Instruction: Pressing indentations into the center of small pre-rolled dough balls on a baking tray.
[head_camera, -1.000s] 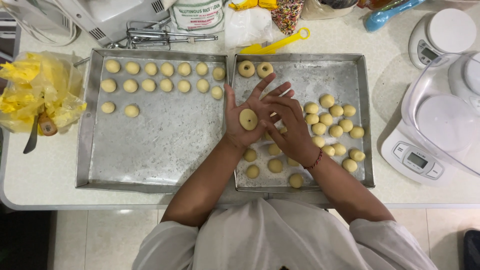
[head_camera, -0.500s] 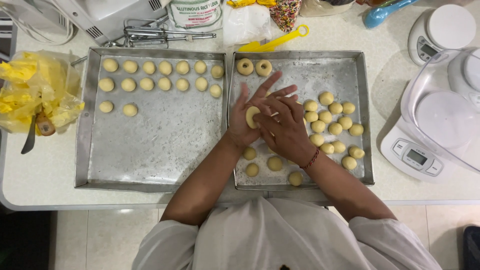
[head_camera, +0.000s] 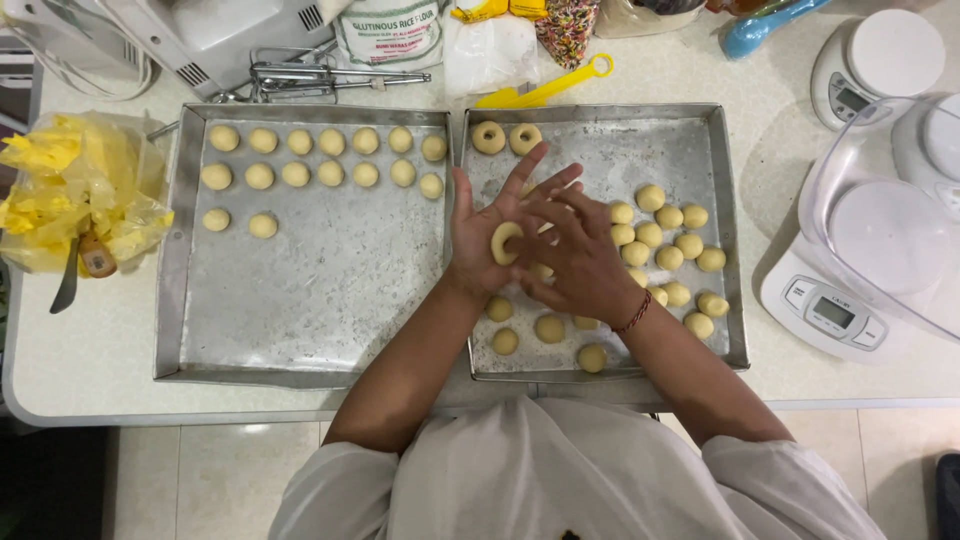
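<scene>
- A pale dough ring (head_camera: 505, 242) was held flat on the palm of the left hand (head_camera: 492, 232), whose fingers were spread open and pointed far.
- The right hand (head_camera: 575, 255) was laid across it from the right, fingertips pressed to the ring; a dark cord was worn at that wrist.
- Both hands were kept above the right tray (head_camera: 722, 200), near its left side.
- Two finished rings (head_camera: 506, 137) were seen at that tray's far left corner, and plain dough balls (head_camera: 668, 240) were clustered to the right and near side.
- The left tray (head_camera: 170, 290) carried rows of balls (head_camera: 330, 158) along its far edge.
- Both trays were set on a white counter (head_camera: 90, 350).
</scene>
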